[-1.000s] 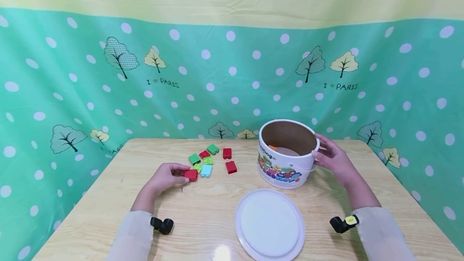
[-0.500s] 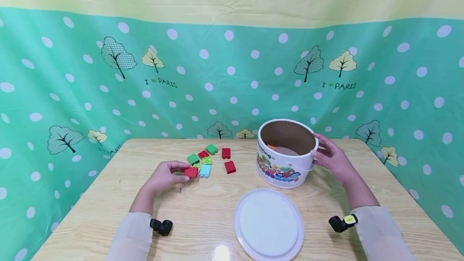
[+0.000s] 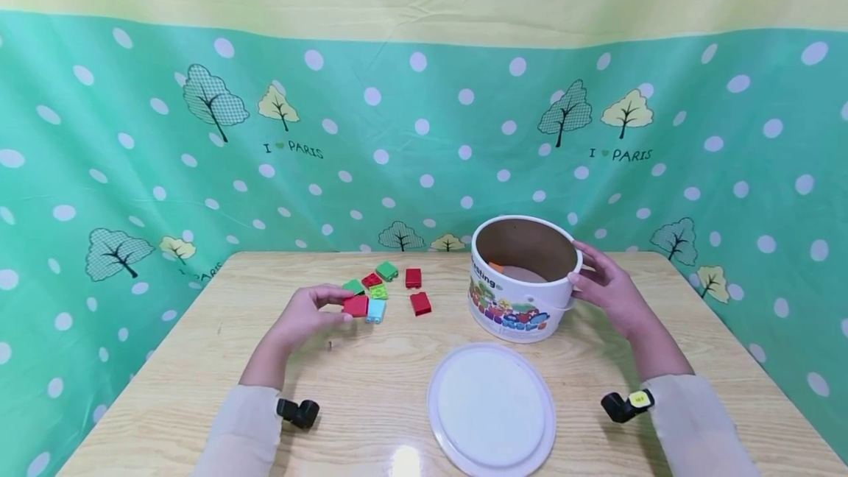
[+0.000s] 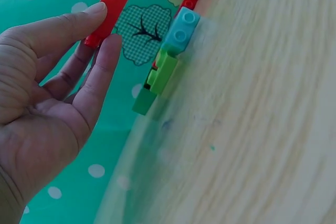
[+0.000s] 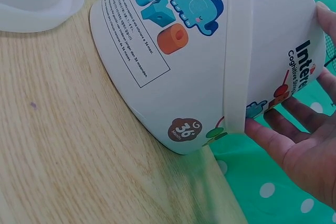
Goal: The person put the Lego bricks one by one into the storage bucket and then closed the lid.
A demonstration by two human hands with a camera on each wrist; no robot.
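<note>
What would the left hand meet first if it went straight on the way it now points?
Probably the blue brick, just beyond the red brick that the left hand holds; the hand seems raised, so it might pass above.

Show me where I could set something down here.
Bare wooden tabletop lies between the left hand and the round white lid, and right of the right hand. Crowded: around the red, green and light-blue plastic blocks, and between lid and cylindrical white printed bucket.

The head view looks forward and down across the table (image 3: pixel 377 396); 2 close, tilted wrist views share with it, left, the held red block (image 4: pixel 114 11) and, right, the white bucket (image 5: pixel 205 61).
</note>
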